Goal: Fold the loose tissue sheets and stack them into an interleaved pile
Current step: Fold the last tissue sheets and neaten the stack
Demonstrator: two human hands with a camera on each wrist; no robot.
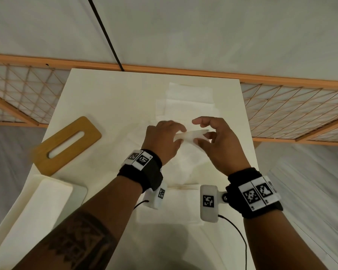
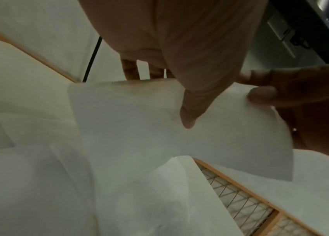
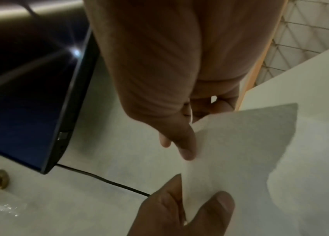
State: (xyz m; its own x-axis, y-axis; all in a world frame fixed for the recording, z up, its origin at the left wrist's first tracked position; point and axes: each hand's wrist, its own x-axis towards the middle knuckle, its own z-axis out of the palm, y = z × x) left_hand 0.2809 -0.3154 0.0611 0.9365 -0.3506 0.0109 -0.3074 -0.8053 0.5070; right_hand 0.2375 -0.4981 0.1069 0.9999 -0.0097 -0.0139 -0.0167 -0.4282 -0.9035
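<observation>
- One white tray (image 1: pixel 47 193) sits at the near left of the bench (image 1: pixel 105 98).
- One wooden lid (image 1: pixel 66 145) with a single slot lies on the bench, left of the hands.
- Left hand (image 1: pixel 163 141): its grip pinches the one lifted tissue sheet (image 1: pixel 191 136), thumb on the sheet.
- Right hand (image 1: pixel 218 145): its grip pinches the same sheet's right end.
- Loose tissue sheets (image 1: pixel 189 100) lie overlapping on the bench beyond the hands; their count is unclear.
</observation>
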